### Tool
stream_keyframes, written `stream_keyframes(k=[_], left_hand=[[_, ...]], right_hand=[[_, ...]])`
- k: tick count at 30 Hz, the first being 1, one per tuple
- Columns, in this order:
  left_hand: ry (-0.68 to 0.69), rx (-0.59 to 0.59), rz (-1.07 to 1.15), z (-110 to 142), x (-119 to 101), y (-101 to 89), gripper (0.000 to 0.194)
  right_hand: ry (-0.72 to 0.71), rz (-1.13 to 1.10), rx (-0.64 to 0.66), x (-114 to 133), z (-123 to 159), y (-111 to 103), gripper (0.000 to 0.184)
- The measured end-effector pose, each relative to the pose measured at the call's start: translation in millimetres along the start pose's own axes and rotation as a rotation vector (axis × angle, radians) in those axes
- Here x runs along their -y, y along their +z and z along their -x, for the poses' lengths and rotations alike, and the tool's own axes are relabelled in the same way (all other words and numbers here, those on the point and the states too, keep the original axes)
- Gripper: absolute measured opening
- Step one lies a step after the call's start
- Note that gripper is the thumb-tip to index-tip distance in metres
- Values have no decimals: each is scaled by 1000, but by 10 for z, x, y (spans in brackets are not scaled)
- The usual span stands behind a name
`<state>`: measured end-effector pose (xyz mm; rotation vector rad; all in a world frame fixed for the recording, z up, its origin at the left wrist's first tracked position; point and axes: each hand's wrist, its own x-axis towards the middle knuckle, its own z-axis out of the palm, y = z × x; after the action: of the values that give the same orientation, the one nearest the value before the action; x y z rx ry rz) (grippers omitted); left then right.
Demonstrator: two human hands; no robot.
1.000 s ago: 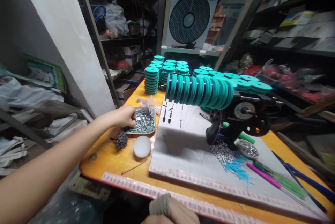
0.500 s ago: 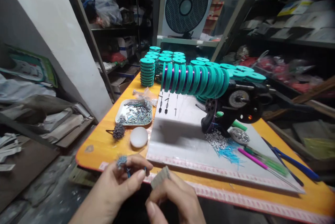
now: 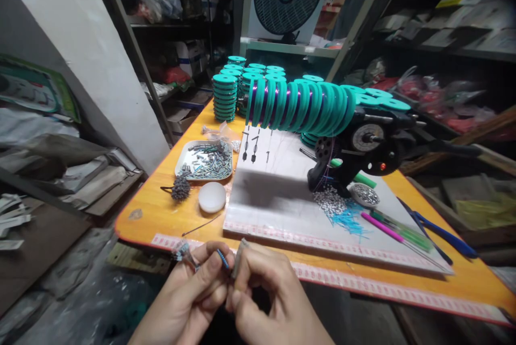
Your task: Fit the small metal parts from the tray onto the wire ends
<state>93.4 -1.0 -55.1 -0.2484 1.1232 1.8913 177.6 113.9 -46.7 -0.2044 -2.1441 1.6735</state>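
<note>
Between the thumb and forefinger of my left hand (image 3: 185, 291) is a small blue ribbed piece (image 3: 222, 259), like a tiny coil. A grey-blue tufted bundle (image 3: 182, 251) sits at the back of the same hand's fingers. Close beside it, my right hand (image 3: 270, 286) is closed in a pinch around a flat grey piece (image 3: 238, 260); its material is unclear. The fingertips of both hands meet or nearly meet, hiding what lies between them. A thin dark twisted strand (image 3: 201, 225) lies on the table just beyond my hands.
A white tray (image 3: 179, 158) of small metallic parts, a dark spiky cluster (image 3: 180, 188) and a white round lid or dish (image 3: 212, 198) stand left. Green spools (image 3: 298, 104) fill a black winder (image 3: 368, 141) over a white board (image 3: 274, 216). Beads (image 3: 328, 201) and pliers (image 3: 447, 236) lie right.
My hands have come together, and the right one has brought the grey piece to the left fingertips. The blue ribbed piece shows more plainly. The view has tipped down slightly.
</note>
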Motion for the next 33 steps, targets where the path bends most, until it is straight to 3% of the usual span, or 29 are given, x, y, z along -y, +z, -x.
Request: stream_keyframes(k=[4, 9, 12, 15, 19, 27, 33], left_hand=[[-8, 63, 22, 6, 3, 24, 36], [50, 79, -109, 36, -17, 15, 31], [255, 129, -313, 36, -26, -59, 21], [535, 78, -588, 1, -35, -157, 17], [676, 95, -750, -23, -56, -215, 12], [697, 125, -590, -67, 17, -233, 6], [616, 160, -427, -35, 122, -216, 7]], right_hand=[[21, -15, -38, -16, 7, 12, 9], [93, -6, 116, 11, -2, -81, 10], [95, 32, 115, 3, 10, -129, 14], [62, 103, 58, -30, 33, -158, 15], [-4, 88, 20, -58, 46, -193, 11], [-42, -7, -47, -59, 48, -206, 16], [85, -322, -197, -50, 69, -45, 19]])
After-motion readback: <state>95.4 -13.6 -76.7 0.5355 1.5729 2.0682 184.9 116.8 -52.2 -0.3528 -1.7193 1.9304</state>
